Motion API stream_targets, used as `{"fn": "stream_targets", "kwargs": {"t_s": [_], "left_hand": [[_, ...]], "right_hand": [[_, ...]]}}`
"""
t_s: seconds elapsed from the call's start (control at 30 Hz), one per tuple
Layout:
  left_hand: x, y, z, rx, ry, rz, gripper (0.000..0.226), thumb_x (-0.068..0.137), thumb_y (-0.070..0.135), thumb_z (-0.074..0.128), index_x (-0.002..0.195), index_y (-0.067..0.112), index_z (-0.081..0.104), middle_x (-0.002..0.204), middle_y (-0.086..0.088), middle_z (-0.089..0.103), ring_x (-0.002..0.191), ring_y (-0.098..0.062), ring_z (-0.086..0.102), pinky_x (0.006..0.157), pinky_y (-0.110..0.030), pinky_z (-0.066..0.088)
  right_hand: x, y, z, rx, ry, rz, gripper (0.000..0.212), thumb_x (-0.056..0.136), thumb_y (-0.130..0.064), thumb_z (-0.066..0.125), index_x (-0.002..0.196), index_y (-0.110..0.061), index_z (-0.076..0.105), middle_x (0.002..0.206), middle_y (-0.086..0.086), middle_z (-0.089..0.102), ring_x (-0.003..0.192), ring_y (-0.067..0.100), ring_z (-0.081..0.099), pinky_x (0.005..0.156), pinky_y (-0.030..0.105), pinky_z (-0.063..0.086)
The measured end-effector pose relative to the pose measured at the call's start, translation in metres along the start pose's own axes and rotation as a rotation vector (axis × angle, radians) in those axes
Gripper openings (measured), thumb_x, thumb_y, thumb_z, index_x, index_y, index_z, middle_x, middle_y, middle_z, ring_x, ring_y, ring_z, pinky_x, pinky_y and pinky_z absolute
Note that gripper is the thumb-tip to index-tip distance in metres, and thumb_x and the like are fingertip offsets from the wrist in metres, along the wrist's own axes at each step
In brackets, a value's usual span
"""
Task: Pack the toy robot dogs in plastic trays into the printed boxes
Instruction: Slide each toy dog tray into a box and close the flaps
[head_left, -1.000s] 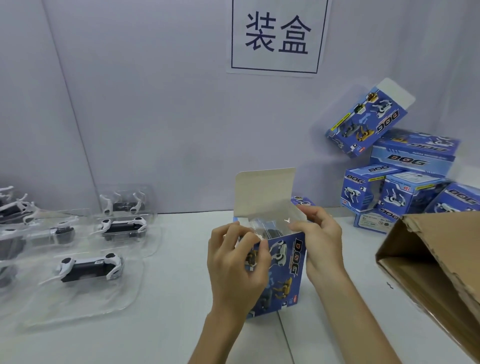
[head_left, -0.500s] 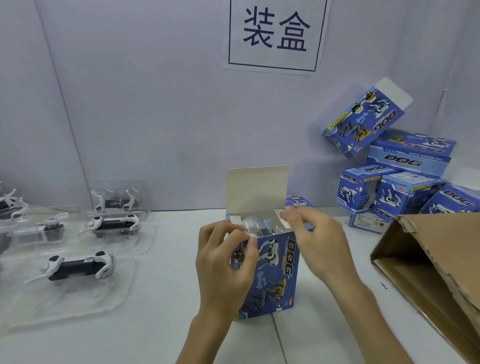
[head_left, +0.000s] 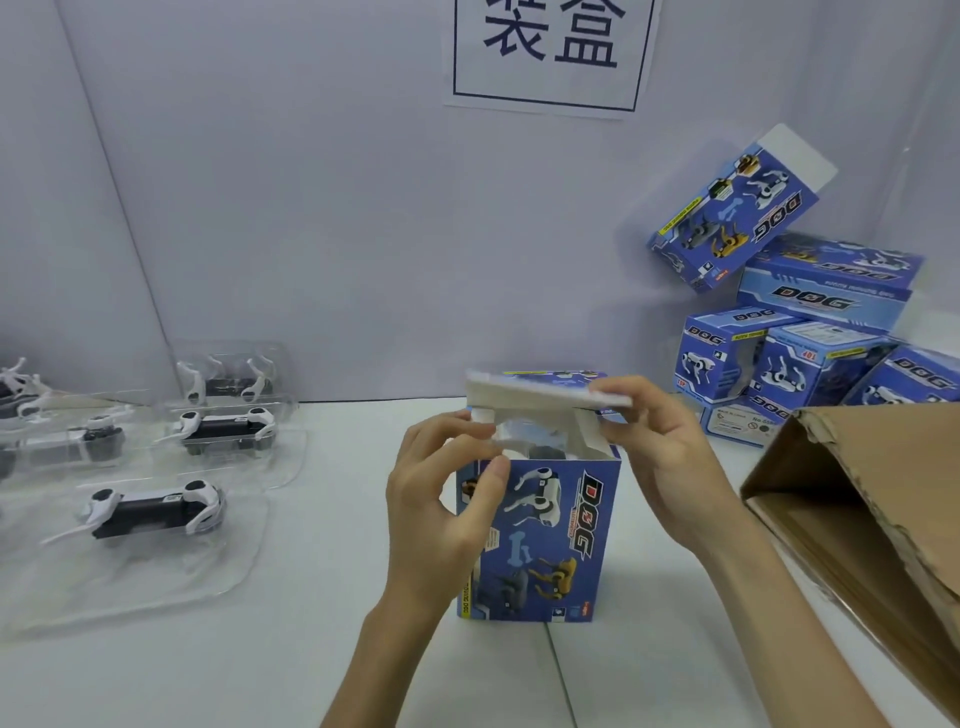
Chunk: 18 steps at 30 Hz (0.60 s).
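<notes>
Packing looked partway done. A stack (head_left: 789, 358) of printed boxes, seemingly filled, lay at 2 o'clock, with an open carton (head_left: 872, 499) at 4 o'clock. At 9 o'clock at least five trays (head_left: 171, 577), each holding a dog (head_left: 156, 512), waited on the table (head_left: 337, 545). The box (head_left: 540, 535) in hand stood upright at centre, toward 6 o'clock. Through its mouth a dark shape under clear plastic showed, likely a dog already seated inside. Its lid (head_left: 545, 397) lay roughly level over the opening but was not tucked in, so closing this box and filling the rest remained. The left hand (head_left: 441, 499) gripped the box at its upper left corner. Its fingers curled over the side flap and its thumb pressed the printed front. The right hand (head_left: 660, 457) was narrowed to a pinch on the lid's right end, fingers on top. The thumb's exact contact underneath could not be told.
</notes>
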<state>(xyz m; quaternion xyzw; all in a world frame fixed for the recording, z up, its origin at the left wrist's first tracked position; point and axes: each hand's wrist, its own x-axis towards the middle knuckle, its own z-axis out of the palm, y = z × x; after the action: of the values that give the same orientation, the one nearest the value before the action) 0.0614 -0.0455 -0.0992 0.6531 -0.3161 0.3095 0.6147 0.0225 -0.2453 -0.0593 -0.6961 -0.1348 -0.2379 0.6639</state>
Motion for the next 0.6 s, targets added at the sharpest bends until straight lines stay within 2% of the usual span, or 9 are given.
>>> {"fn": "stream_targets", "kwargs": {"t_s": [0.1,0.17,0.23,0.3,0.37,0.43,0.47,0.53,0.6], "left_hand": [[-0.002,0.004,-0.002,-0.065,-0.037,-0.062,0.018,0.089,0.042,0.059,0.097,0.033,0.073,0.113,0.018,0.064,0.118,-0.024,0.058,0.080,-0.050,0.058],[-0.003,0.006,-0.003,-0.080,-0.052,-0.088,0.021,0.090,0.044,0.059,0.104,0.035,0.072,0.116,0.019,0.062,0.119,-0.026,0.058,0.078,-0.052,0.059],[-0.003,0.007,-0.003,-0.055,-0.046,-0.079,0.024,0.093,0.043,0.063,0.106,0.026,0.076,0.117,0.013,0.064,0.119,-0.026,0.058,0.080,-0.043,0.060],[-0.003,0.007,-0.002,-0.027,-0.042,-0.056,0.029,0.093,0.035,0.063,0.108,0.013,0.076,0.118,0.005,0.065,0.117,-0.026,0.060,0.081,-0.027,0.057],[-0.004,0.006,-0.001,-0.006,-0.038,-0.028,0.022,0.093,0.020,0.064,0.109,0.011,0.076,0.118,0.000,0.066,0.114,-0.024,0.062,0.083,-0.019,0.051],[-0.004,0.005,0.001,-0.013,-0.021,-0.024,0.020,0.092,0.011,0.064,0.107,0.011,0.076,0.118,-0.003,0.065,0.115,-0.022,0.062,0.085,-0.019,0.050],[-0.005,0.005,0.001,-0.024,-0.006,-0.022,0.019,0.091,0.009,0.065,0.106,0.011,0.076,0.120,-0.005,0.063,0.118,-0.017,0.061,0.084,-0.019,0.050],[-0.005,0.006,0.002,-0.051,0.024,-0.018,0.018,0.088,0.009,0.066,0.103,0.011,0.076,0.127,-0.014,0.057,0.125,-0.003,0.054,0.082,-0.018,0.053],[-0.006,0.006,0.001,-0.073,0.041,-0.022,0.015,0.087,0.011,0.068,0.100,0.012,0.077,0.134,-0.018,0.051,0.129,0.003,0.049,0.082,-0.022,0.057]], "right_hand": [[-0.012,0.000,0.000,0.065,-0.011,0.040,0.066,0.094,0.016,0.026,0.070,-0.022,0.076,0.100,-0.002,0.069,0.111,0.013,0.061,0.082,0.031,0.053],[-0.015,-0.001,0.001,0.116,-0.026,0.055,0.054,0.092,0.003,0.032,0.067,-0.020,0.074,0.103,0.002,0.069,0.115,0.020,0.061,0.078,0.030,0.055],[-0.014,-0.005,0.005,0.064,-0.045,0.066,0.033,0.085,-0.017,0.045,0.065,-0.020,0.071,0.104,-0.001,0.072,0.113,0.017,0.064,0.073,0.027,0.057],[-0.012,-0.010,0.009,-0.133,-0.085,0.011,0.020,0.085,-0.025,0.059,0.071,-0.011,0.060,0.108,-0.006,0.075,0.113,0.013,0.066,0.070,0.026,0.059],[-0.012,-0.013,0.011,-0.328,-0.145,-0.064,0.028,0.084,-0.033,0.071,0.083,-0.008,0.057,0.113,-0.012,0.074,0.117,0.008,0.064,0.072,0.025,0.059],[-0.012,-0.017,0.014,-0.382,-0.179,-0.062,0.021,0.085,-0.039,0.069,0.103,-0.028,0.070,0.116,-0.019,0.071,0.117,0.005,0.063,0.079,0.024,0.059],[-0.012,-0.017,0.014,-0.399,-0.188,-0.066,0.024,0.087,-0.039,0.068,0.110,-0.039,0.071,0.117,-0.022,0.070,0.117,0.004,0.062,0.086,0.023,0.056],[-0.011,-0.019,0.015,-0.437,-0.202,-0.093,0.026,0.091,-0.035,0.066,0.115,-0.042,0.070,0.120,-0.026,0.068,0.121,0.002,0.059,0.096,0.016,0.049],[-0.010,-0.021,0.017,-0.441,-0.208,-0.089,0.026,0.090,-0.033,0.063,0.113,-0.038,0.072,0.121,-0.025,0.068,0.124,-0.001,0.056,0.094,0.015,0.049]]}}
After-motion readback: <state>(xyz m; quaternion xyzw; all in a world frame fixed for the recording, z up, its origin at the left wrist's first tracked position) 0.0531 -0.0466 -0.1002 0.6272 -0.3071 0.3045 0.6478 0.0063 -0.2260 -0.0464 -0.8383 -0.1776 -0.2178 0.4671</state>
